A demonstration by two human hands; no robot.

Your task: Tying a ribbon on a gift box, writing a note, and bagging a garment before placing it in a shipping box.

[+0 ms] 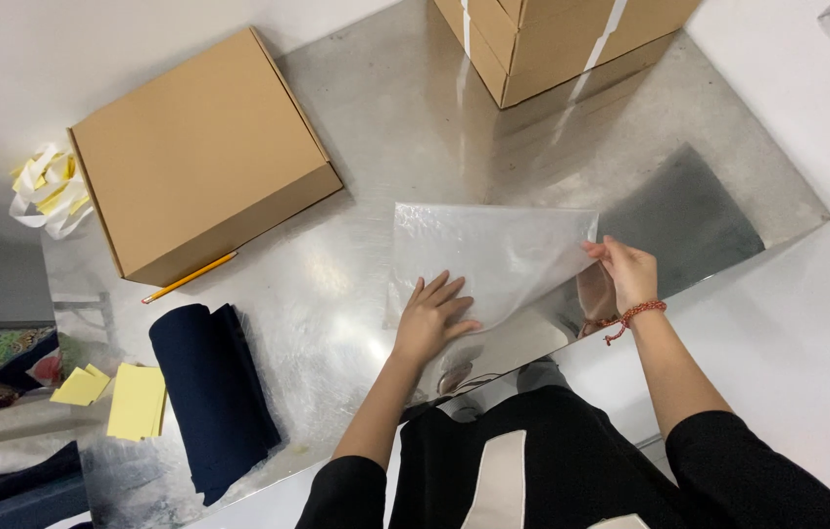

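A clear plastic bag (493, 250) lies flat on the shiny metal table (385, 127), near its front edge. My left hand (431, 315) presses flat on the bag's lower left part, fingers spread. My right hand (622, 269), with a red string bracelet at the wrist, pinches the bag's right edge and lifts that corner a little.
A closed flat cardboard box (194, 147) sits at the back left, a yellow pencil (189, 277) by its front edge. A folded dark navy cloth (214, 392) lies front left beside yellow paper slips (136, 400). Stacked taped cartons (552, 39) stand at the back. Yellow-white strips (47, 186) lie far left.
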